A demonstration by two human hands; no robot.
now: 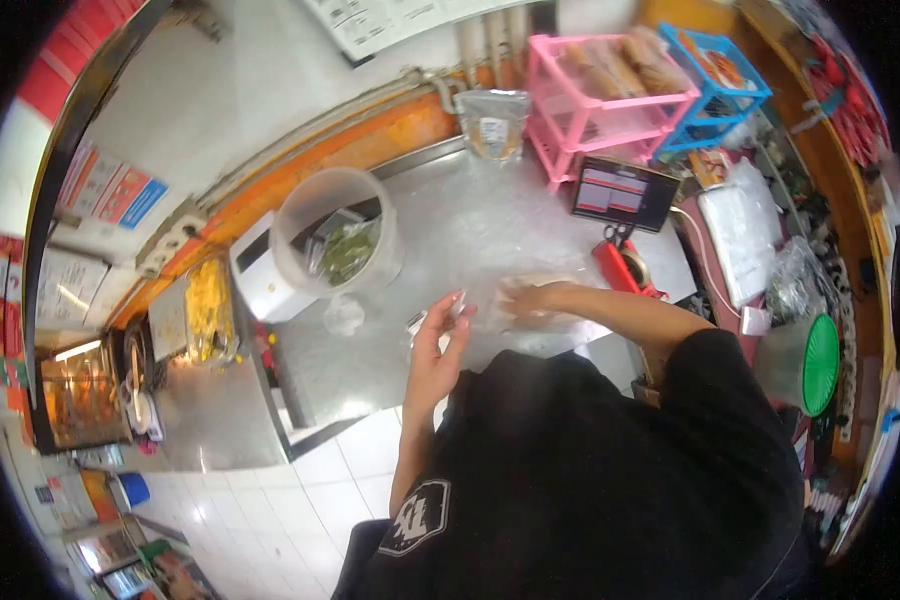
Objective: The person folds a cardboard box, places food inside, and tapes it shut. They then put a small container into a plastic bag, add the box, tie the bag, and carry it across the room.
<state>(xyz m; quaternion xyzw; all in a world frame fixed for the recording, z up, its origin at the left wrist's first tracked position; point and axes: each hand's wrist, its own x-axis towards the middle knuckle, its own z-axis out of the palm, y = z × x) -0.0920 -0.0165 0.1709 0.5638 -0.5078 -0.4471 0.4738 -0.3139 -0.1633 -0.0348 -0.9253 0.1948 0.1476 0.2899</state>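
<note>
Near the front edge of the steel table (pixel 450 210), my left hand (pixel 442 345) is raised, its thumb and fingers closed round the edge of something clear or whitish, perhaps thin plastic. To its right, my right hand (pixel 532 302) is blurred and seems to be inside or behind a clear plastic bag (pixel 490 290); its fingers cannot be made out. Left of my hands stands a large translucent bucket (pixel 390 240) with green leaves (pixel 348 252) and small packets in it. A small clear round item (pixel 344 316) lies beside the bucket's base.
At the back are a foil pouch (pixel 492 124), a pink rack (pixel 560 110) and a blue rack (pixel 715 95). A tablet (pixel 625 193) and a red tape dispenser (pixel 618 270) stand at the right. A yellow bag (pixel 210 310) lies left, past a white box (pixel 260 275).
</note>
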